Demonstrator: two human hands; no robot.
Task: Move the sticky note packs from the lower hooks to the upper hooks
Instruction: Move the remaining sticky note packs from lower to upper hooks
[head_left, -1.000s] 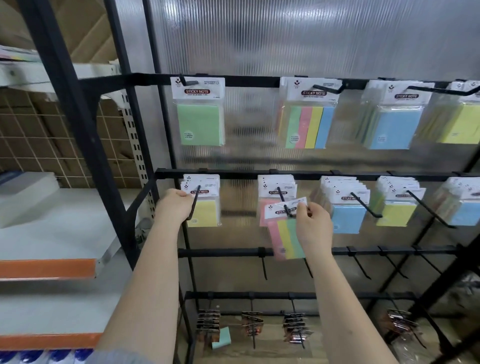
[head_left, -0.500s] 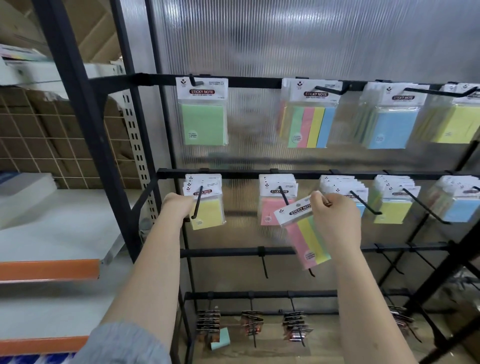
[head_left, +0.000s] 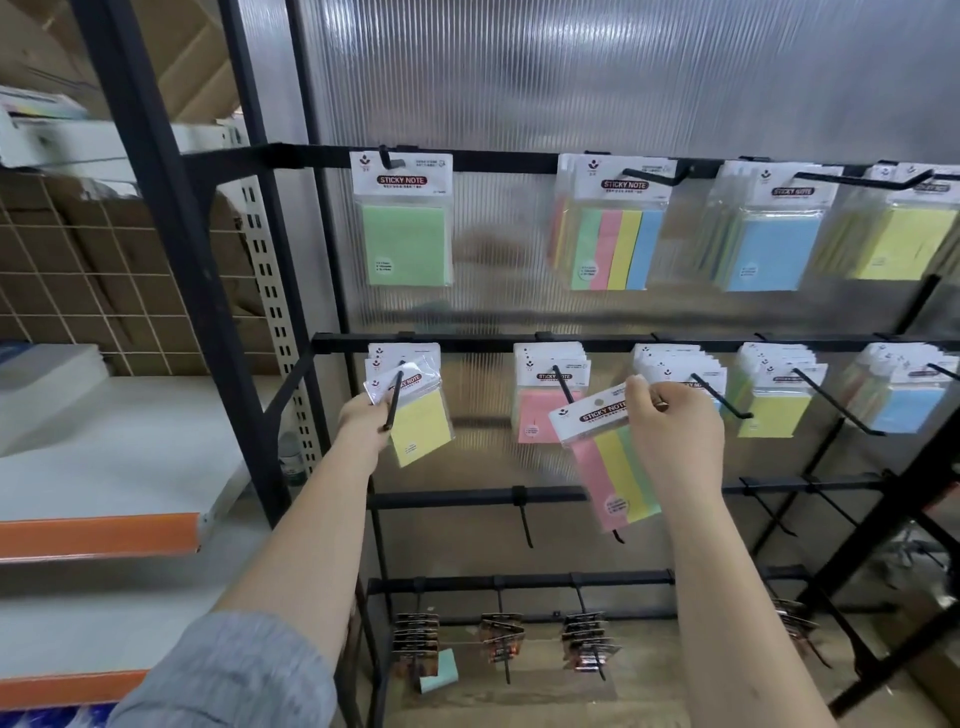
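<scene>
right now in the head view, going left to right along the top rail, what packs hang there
green pack → striped pack → blue pack → yellow pack

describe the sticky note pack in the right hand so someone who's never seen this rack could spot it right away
Start at the black display rack and find its middle bar, crowded with hanging packs. In front of the second hook from the left, the right hand pinches a striped sticky note pack by its white header. Unlike its neighbours, it is off any hook, tilted, and shows pink, yellow and green stripes.
</scene>
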